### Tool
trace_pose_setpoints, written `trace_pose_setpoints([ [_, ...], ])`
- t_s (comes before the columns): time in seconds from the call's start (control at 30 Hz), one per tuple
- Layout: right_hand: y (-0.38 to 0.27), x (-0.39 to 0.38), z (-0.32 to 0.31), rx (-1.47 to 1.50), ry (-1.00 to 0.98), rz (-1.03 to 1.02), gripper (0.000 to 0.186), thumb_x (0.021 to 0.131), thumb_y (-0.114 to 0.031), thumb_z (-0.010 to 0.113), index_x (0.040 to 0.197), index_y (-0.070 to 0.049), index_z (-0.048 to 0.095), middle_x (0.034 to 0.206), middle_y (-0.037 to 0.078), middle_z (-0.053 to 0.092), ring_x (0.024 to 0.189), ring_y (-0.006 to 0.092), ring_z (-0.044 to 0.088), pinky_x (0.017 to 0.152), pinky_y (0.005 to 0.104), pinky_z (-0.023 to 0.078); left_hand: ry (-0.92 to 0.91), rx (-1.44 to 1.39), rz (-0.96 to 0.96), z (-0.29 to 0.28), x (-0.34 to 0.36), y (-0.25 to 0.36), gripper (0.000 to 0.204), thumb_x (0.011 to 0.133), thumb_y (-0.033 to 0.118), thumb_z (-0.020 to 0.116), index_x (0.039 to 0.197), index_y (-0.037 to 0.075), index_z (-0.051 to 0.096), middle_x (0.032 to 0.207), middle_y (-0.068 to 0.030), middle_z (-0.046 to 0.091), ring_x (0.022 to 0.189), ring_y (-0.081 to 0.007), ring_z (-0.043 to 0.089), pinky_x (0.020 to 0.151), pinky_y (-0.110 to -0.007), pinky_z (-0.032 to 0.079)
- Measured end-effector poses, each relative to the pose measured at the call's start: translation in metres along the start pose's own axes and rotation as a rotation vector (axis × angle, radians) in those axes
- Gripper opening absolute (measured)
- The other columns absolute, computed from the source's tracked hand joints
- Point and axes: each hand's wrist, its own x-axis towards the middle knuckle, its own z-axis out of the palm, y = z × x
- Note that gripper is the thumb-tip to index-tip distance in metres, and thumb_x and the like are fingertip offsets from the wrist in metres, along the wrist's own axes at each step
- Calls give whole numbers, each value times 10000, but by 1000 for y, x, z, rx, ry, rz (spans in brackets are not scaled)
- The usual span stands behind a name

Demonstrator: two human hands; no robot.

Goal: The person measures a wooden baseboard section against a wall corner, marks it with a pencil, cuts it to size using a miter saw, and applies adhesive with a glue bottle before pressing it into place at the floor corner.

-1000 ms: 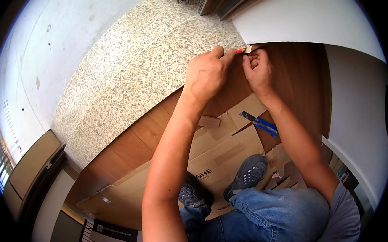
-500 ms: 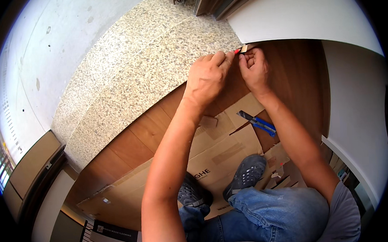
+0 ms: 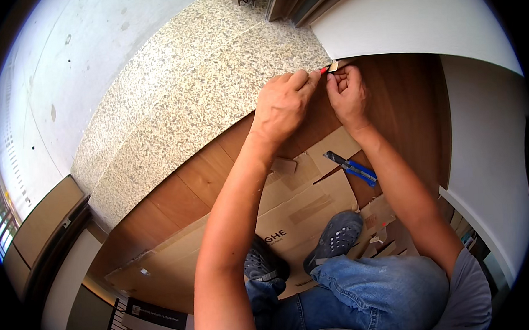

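My left hand (image 3: pixel 282 105) grips a small red-tipped tool (image 3: pixel 323 70) at the corner where wooden floor (image 3: pixel 410 117), speckled stone (image 3: pixel 178 92) and white wall (image 3: pixel 405 17) meet. My right hand (image 3: pixel 349 96) has its fingers bent and pinched beside a small beige piece (image 3: pixel 333 66), which it appears to hold. The fingertips of both hands are close together and partly hidden. Below my hands, a blue utility knife (image 3: pixel 356 170) lies by cut cardboard (image 3: pixel 303 234) spread over the floor.
My two shod feet (image 3: pixel 335 238) rest on the cardboard. A dark door frame (image 3: pixel 281 5) stands at the top. A dark rail and panel (image 3: pixel 46 230) are at left, a white upright panel (image 3: pixel 482 143) at right, and cardboard scraps (image 3: pixel 385 236) lie near my right forearm.
Compared with one second ago, both hands and the small piece appear a little farther left, along with a slight shift of the whole view. My left knuckles sit slightly lower.
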Motion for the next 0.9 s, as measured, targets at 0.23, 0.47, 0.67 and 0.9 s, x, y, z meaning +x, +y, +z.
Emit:
trace_pose_setpoints([
  [0.23, -2, 1, 1, -8, 11, -33, 220, 871, -179, 753, 967, -69, 587, 730, 65, 698, 653, 279, 682, 620, 425, 534, -28, 13, -5, 2, -1, -1, 427, 850, 60, 620, 1260, 140, 710, 836, -28, 553, 741, -219, 605, 630, -365, 523],
  [0.47, -9, 1, -3, -29, 15, -43, 208, 875, -179, 740, 972, -68, 593, 734, 67, 703, 664, 277, 694, 626, 428, 535, -6, 26, -18, -1, -5, 2, 440, 833, 54, 634, 1254, 155, 710, 834, -33, 550, 748, -230, 609, 634, -375, 524],
  [0.67, 3, 7, -24, 449, -137, 199, 252, 978, -249, 664, 1060, -19, 600, 846, 87, 718, 641, 205, 712, 483, 324, 492, -71, -43, -9, -24, -27, 21, 529, 796, 34, 650, 1319, 114, 650, 814, -61, 524, 744, -251, 596, 659, -383, 519],
  [0.9, -7, 44, -57, 638, -261, 526, 433, 1037, -388, 571, 1121, 35, 618, 965, 165, 706, 680, 182, 729, 439, 239, 456, -337, -192, 240, -55, -111, 63, 358, 865, 112, 616, 1214, 35, 624, 871, -55, 552, 794, -227, 589, 732, -358, 518],
])
